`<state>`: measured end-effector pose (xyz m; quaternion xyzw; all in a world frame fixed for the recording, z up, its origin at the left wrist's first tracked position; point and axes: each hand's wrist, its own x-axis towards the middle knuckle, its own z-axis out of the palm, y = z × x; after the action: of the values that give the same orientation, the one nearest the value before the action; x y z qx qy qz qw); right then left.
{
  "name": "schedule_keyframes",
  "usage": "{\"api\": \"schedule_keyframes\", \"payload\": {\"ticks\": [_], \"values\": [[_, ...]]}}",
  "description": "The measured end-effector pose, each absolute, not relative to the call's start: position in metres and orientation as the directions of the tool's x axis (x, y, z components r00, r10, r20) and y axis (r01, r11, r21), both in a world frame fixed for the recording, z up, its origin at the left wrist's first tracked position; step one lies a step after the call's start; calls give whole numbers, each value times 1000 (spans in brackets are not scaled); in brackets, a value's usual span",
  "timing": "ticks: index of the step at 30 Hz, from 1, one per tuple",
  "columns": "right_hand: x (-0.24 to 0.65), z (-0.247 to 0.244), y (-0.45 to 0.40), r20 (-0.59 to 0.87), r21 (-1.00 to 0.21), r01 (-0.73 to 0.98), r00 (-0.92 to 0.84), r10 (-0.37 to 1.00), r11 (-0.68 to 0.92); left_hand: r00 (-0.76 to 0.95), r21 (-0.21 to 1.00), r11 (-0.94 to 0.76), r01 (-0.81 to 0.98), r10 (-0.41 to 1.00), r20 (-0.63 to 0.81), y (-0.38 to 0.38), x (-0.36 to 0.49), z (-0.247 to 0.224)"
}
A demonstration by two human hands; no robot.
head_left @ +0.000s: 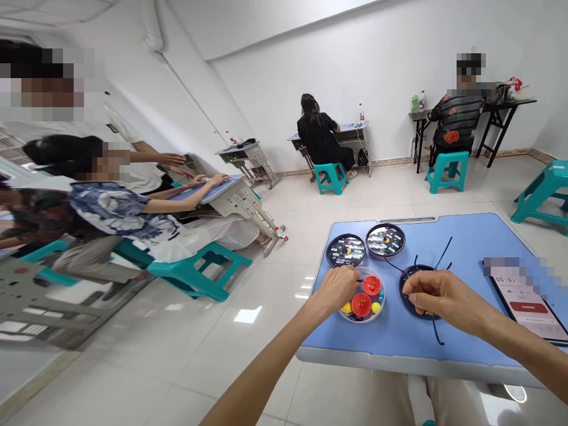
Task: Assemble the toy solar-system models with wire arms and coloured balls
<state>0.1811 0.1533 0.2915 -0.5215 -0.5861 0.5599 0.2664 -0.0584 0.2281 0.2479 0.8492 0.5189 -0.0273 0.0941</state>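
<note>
My left hand (341, 286) reaches over the near-left rim of a clear round tub (384, 299), its fingers curled and partly hidden. Whatever they hold cannot be seen. In the tub lie two red cups (361, 305), yellow balls (376, 307) and small blue pieces. My right hand (437, 294) is closed in a pinch above a round black base (410, 305); anything between its fingertips is too small to make out. Thin black curved rods (444, 252) stick out around this base. Behind the tub are two round black discs, one left (345, 251) and one right (385, 241), with printed planets.
A phone (526, 302) showing a timer lies at the right of the blue desk (470, 242). Several people sit at other desks, and one leans over a desk at left (222, 188). Green stools (199, 266) stand on the tiled floor.
</note>
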Motion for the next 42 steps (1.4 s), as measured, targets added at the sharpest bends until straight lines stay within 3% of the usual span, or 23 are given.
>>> {"api": "schedule_keyframes", "payload": {"ticks": [2, 3, 5, 7, 12, 16, 22, 27, 35, 42], "values": [[181, 290, 153, -284, -946, 246, -306, 909, -212, 411, 327, -369, 870, 909, -66, 221, -65, 255], [180, 290, 152, -286, -950, 213, -303, 909, -228, 357, 507, -291, 811, 934, -35, 215, -68, 259], [178, 290, 149, -289, -956, 145, -305, 907, -255, 239, 844, -71, 531, 969, -69, 200, -70, 266], [174, 290, 145, -288, -957, 65, -305, 907, -282, 210, 968, 53, 244, 972, -106, 180, -66, 272], [162, 286, 128, -274, -927, -181, -274, 922, -329, 223, 979, 71, -192, 974, -27, 132, -36, 280], [158, 279, 110, -249, -854, -388, -281, 927, -347, 196, 943, 64, -326, 981, 1, 106, -11, 273], [165, 264, 87, -184, -701, -615, -333, 925, -361, 125, 961, 31, -274, 992, 4, 79, 10, 259], [170, 254, 75, -118, -596, -720, -360, 925, -356, 29, 983, -132, -128, 990, 137, 65, 19, 258], [167, 246, 66, -112, -683, -712, -116, 987, -161, -3, 977, -215, -7, 977, 215, 55, 26, 258], [171, 250, 64, -122, -718, -687, -38, 992, -115, -28, 972, -223, 69, 974, 226, 51, 27, 257]]}}
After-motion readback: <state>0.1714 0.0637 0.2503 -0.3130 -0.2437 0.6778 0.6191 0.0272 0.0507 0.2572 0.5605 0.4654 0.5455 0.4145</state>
